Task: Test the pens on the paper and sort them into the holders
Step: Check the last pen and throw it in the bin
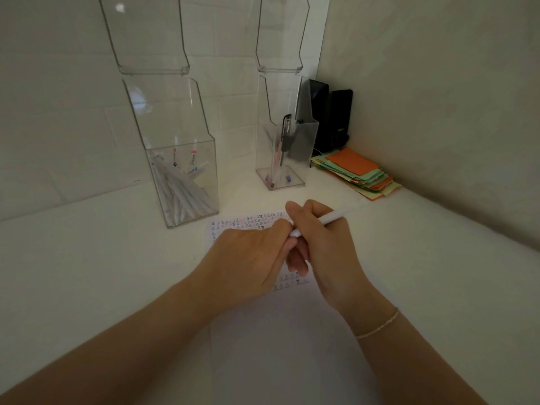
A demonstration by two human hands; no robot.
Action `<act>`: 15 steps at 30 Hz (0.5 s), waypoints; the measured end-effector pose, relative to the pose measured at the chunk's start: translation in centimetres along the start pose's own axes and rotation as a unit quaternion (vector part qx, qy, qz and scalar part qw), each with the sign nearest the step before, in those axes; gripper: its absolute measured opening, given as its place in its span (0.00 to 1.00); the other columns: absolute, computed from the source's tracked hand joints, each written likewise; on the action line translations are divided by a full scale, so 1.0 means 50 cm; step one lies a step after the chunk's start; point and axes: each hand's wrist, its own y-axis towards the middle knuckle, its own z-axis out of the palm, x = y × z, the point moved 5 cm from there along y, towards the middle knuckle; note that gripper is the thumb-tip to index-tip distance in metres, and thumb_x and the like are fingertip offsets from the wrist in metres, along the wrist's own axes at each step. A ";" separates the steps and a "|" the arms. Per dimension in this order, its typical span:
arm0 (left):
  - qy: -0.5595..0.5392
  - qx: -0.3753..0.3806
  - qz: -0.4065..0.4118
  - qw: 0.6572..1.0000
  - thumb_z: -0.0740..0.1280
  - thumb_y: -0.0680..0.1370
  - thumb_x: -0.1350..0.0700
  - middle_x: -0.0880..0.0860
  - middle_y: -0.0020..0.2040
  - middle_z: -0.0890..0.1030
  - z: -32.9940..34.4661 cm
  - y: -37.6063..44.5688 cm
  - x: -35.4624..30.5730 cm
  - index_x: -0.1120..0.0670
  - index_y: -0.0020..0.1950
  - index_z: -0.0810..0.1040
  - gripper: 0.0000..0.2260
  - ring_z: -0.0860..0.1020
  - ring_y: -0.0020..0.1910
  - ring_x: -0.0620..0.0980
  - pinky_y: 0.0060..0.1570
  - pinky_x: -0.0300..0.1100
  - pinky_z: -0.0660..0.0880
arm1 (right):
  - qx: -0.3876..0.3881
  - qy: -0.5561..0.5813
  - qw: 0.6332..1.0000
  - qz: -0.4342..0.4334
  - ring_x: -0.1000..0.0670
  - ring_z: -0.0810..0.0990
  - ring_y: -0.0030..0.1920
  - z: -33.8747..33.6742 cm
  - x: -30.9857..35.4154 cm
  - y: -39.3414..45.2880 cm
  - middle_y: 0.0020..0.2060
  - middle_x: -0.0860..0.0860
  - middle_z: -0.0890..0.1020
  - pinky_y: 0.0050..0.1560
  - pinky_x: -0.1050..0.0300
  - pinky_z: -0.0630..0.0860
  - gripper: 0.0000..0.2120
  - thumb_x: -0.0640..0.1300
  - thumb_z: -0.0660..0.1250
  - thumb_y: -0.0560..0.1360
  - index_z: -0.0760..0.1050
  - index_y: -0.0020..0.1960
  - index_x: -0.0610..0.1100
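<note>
A white pen lies slanted in my right hand, whose fingers curl round its barrel above the paper. My left hand meets it from the left and pinches the pen's near end, where a white cap shows. The paper lies on the white counter under both hands, with rows of small dark test marks. At the back left a clear holder contains several white pens. A second clear holder, at the back centre, has a few pens, one with a black clip.
A stack of orange, green and yellow paper slips lies in the right corner. Black objects stand behind the second holder. Empty clear upper holders sit above both. Walls close in behind and on the right.
</note>
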 end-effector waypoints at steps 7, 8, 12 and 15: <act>0.006 -0.046 0.041 0.998 0.48 0.83 0.50 0.43 0.24 0.70 -0.001 -0.006 0.002 0.54 0.47 0.73 0.16 0.57 0.23 0.38 0.23 0.31 0.57 | 0.015 0.009 0.999 -0.032 0.48 0.67 0.15 0.002 0.017 -0.006 0.17 0.45 0.68 0.19 0.59 0.65 0.19 0.39 0.62 0.78 0.63 0.30 0.38; -0.003 -0.046 0.038 0.998 0.49 0.83 0.49 0.43 0.25 0.71 -0.001 -0.006 0.006 0.53 0.49 0.72 0.15 0.58 0.23 0.38 0.24 0.30 0.57 | 0.013 0.007 0.999 -0.039 0.47 0.67 0.16 0.002 0.017 -0.006 0.18 0.46 0.68 0.19 0.61 0.65 0.19 0.39 0.63 0.78 0.64 0.30 0.38; -0.058 -0.009 -0.072 0.996 0.50 0.80 0.41 0.43 0.24 0.67 0.011 -0.007 0.031 0.49 0.53 0.67 0.14 0.65 0.20 0.40 0.25 0.30 0.61 | -0.017 0.032 0.999 -0.026 0.47 0.67 0.16 -0.017 0.009 0.003 0.17 0.47 0.70 0.21 0.59 0.65 0.16 0.39 0.65 0.77 0.66 0.32 0.37; -0.053 0.017 -0.126 0.990 0.49 0.78 0.38 0.47 0.25 0.69 0.032 -0.015 0.048 0.47 0.53 0.64 0.14 0.69 0.21 0.44 0.24 0.35 0.66 | -0.126 0.053 0.991 0.011 0.52 0.71 0.19 -0.071 0.017 0.018 0.20 0.51 0.75 0.29 0.53 0.73 0.14 0.41 0.65 0.77 0.68 0.35 0.40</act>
